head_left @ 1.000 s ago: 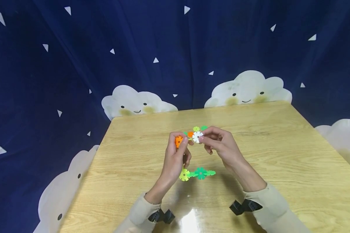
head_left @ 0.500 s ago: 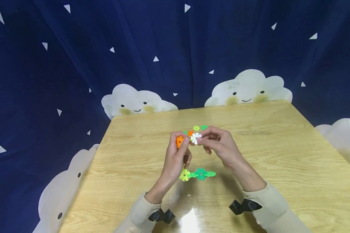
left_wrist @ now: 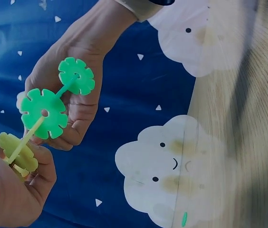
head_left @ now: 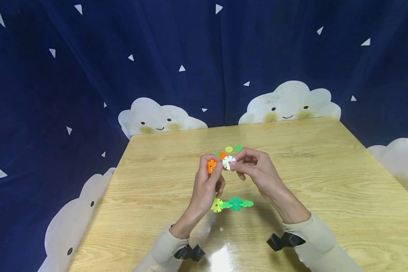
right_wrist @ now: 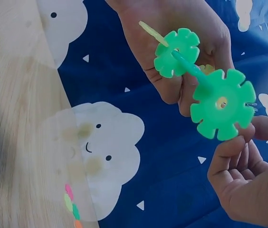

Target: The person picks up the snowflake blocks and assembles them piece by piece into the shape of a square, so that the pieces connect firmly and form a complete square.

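Observation:
In the head view, my left hand (head_left: 205,185) holds an orange slotted snowflake disc (head_left: 211,166) between thumb and fingers. My right hand (head_left: 258,170) pinches a white snowflake disc (head_left: 229,163) close beside it. A chain of linked discs, one yellow-green (head_left: 217,205) and the others green (head_left: 236,204), shows nearer to me, below the hands. Seen from the left wrist, the chain's green disc (left_wrist: 44,113) is joined to a yellow disc (left_wrist: 17,152) by my left fingers. Another green disc (right_wrist: 223,104) overlaps my right fingertips in the right wrist view; contact there cannot be told.
Beyond the hands, more discs lie on the wooden table (head_left: 139,181): a yellow-green one (head_left: 229,149), a green one (head_left: 238,148) and an orange one (head_left: 223,155). A dark blue curtain (head_left: 176,37) with clouds hangs around the table. Black wrist cameras sit on both sleeves.
My left hand has moved slightly right with the orange disc and the chain. The white disc has shifted a little left and down, so the two discs are closer together.

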{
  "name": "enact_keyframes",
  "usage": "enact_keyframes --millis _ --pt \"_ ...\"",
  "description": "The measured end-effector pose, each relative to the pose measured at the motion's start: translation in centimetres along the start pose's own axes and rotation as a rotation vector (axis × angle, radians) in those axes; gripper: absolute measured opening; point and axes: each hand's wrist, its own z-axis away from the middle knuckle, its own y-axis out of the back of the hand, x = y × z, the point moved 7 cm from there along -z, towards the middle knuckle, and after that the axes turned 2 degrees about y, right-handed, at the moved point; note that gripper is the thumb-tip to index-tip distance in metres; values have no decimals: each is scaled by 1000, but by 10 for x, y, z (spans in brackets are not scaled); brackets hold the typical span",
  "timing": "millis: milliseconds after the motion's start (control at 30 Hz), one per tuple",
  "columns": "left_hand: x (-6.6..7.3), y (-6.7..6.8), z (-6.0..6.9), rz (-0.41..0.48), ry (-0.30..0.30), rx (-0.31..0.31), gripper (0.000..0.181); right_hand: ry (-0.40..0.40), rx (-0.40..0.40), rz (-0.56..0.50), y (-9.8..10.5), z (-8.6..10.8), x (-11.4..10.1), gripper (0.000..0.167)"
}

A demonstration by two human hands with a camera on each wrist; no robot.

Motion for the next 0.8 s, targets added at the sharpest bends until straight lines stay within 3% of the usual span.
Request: enact_keyframes --millis 200,467,633,800 --pt "0 2 0 -25 15 6 25 -6 -33 16 2 -1 2 15" --pt "4 14 -2 -142 24 65 22 -25 -46 91 7 -4 6 18" --pt "5 12 -3 -99 15 71 22 -15 -63 91 4 -6 8 19" --pt "3 12 -2 -89 46 126 20 -6 -82 93 -1 -6 10 18"
